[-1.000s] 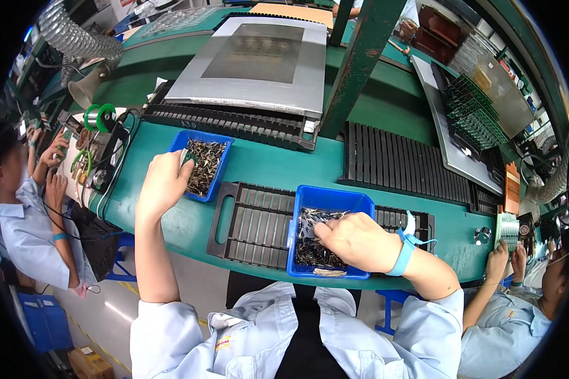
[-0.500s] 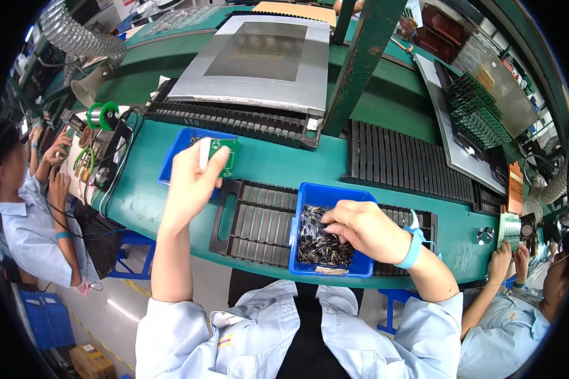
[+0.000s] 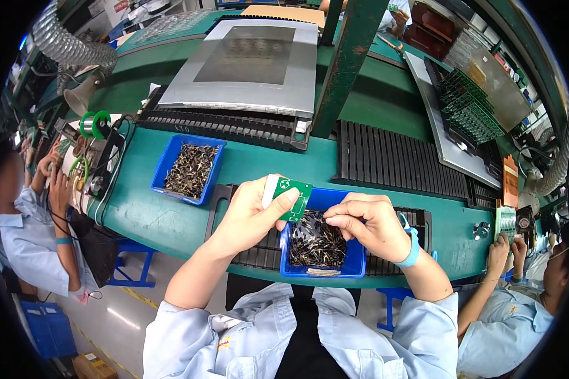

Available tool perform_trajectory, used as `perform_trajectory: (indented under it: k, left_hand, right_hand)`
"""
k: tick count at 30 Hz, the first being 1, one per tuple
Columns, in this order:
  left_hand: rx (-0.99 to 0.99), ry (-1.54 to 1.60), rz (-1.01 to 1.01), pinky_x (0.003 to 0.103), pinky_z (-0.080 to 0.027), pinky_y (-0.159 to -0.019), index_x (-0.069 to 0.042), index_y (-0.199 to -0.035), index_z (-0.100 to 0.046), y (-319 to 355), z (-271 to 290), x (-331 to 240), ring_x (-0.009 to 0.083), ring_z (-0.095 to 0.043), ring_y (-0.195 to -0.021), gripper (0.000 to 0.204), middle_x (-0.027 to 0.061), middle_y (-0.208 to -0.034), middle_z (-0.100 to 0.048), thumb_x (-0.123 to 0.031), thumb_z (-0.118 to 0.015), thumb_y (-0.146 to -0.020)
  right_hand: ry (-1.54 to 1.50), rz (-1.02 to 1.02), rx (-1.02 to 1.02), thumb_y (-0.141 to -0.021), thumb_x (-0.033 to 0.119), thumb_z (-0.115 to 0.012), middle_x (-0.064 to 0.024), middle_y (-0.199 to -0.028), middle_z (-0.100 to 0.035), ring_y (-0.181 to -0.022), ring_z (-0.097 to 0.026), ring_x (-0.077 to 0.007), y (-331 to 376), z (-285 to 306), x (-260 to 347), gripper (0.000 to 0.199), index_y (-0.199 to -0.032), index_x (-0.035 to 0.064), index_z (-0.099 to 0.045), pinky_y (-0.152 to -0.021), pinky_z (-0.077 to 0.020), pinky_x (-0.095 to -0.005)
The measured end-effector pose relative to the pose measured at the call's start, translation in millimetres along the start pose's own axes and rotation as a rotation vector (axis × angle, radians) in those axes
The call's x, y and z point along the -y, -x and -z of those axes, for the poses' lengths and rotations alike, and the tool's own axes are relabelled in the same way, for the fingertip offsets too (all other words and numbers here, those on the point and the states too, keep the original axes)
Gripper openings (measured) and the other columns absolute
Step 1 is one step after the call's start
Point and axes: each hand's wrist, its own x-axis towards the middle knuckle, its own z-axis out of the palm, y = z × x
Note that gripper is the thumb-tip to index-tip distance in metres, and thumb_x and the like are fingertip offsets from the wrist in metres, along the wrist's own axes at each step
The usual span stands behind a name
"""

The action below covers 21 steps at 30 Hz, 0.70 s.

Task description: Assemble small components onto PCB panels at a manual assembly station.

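My left hand (image 3: 250, 208) grips a small green circuit board (image 3: 302, 201) upright between thumb and fingers, over the left edge of a blue bin (image 3: 358, 265). Something white shows by the fingers behind the board. Thin-legged electronic components (image 3: 316, 249) lie heaped in this bin. Just right of the board, above the heap, my right hand (image 3: 373, 224) is closed in a pinch; whatever sits between its fingertips is too small to make out. A light-blue wrist strap (image 3: 411, 247) circles my right wrist. The bin rests on a black slotted rack (image 3: 259, 258).
A second blue bin (image 3: 160, 170) of components stands left on the green bench (image 3: 139, 215). Behind are black slotted racks (image 3: 398, 158), a framed grey panel (image 3: 196, 95) and a green post (image 3: 348, 69). A solder spool (image 3: 95, 125) stands left. Co-workers sit at both sides.
My left hand has brought the board rightward from above the left bin to the near bin, uncovering the left bin. My right hand has lifted slightly out of the heap, still pinched.
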Motion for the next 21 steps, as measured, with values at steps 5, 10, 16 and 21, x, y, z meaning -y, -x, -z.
perform_trajectory:
  k: [5,10,16,21]
  left_hand:
    - [0.016,0.076,0.023,0.013,-0.036,-0.041,-0.002,-0.082,-0.053,-1,-4,5,0.0040,-0.047,-0.047,0.012,0.0023,-0.064,-0.054,-0.011,-0.056,-0.089]
    - [0.037,0.178,0.099,0.014,-0.037,-0.042,-0.002,-0.081,-0.053,-1,-12,5,0.0047,-0.048,-0.050,0.011,0.0021,-0.065,-0.054,-0.011,-0.055,-0.089]
    - [0.036,0.299,0.066,0.014,-0.036,-0.042,-0.002,-0.082,-0.053,0,-22,5,0.0042,-0.047,-0.049,0.011,0.0025,-0.065,-0.054,-0.011,-0.055,-0.089]
    - [0.021,0.369,0.025,0.014,-0.036,-0.043,-0.002,-0.083,-0.053,0,-27,4,0.0047,-0.047,-0.049,0.009,0.0028,-0.064,-0.055,-0.010,-0.056,-0.088]
  right_hand:
    - [-0.330,-0.062,-0.117,-0.082,-0.001,-0.058,-0.0100,-0.074,-0.063,-0.057,-0.057,-0.0133,4,-6,-6,0.011,-0.092,-0.0056,-0.062,-0.051,-0.0456,-0.0204]
    - [-0.531,-0.188,-0.159,-0.085,0.000,-0.055,-0.0082,-0.071,-0.062,-0.057,-0.056,-0.0101,6,-9,-1,0.010,-0.091,-0.0057,-0.061,-0.051,-0.0443,-0.0177]
    - [-0.564,-0.176,-0.248,-0.086,0.003,-0.056,-0.0070,-0.070,-0.059,-0.056,-0.054,-0.0086,4,-18,-6,0.008,-0.087,-0.0046,-0.058,-0.050,-0.0433,-0.0180]
    - [-0.503,-0.084,-0.350,-0.087,0.004,-0.056,-0.0055,-0.069,-0.057,-0.054,-0.052,-0.0083,2,-29,-4,0.008,-0.085,-0.0027,-0.055,-0.051,-0.0426,-0.0182]
